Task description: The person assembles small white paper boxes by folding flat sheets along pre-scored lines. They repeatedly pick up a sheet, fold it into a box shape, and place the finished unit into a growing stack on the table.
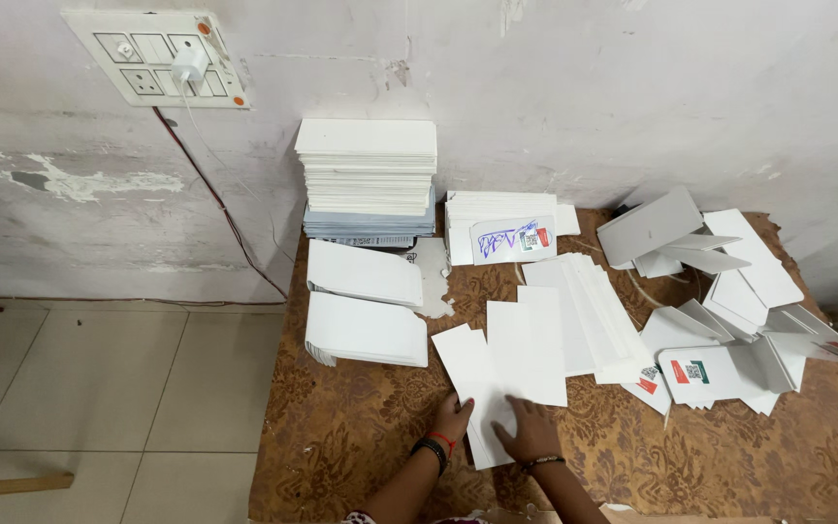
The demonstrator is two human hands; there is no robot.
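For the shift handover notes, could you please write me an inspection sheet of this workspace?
Surface: low table covered in brown patterned cloth, set against the wall.
Job's things: flat white card sheets fanned at the table's middle, the nearest one under both hands.
Clutter: tall white stack at the wall, two folded bundles on the left, loose folded cartons on the right.
Hands: left hand and right hand press flat on a sheet.
Cables: red wire and a thin white lead hang from the switchboard.
Surroundings: scuffed white wall, tiled floor.

A white flat card blank lies slightly skewed at the table's near edge, overlapping other fanned white sheets.
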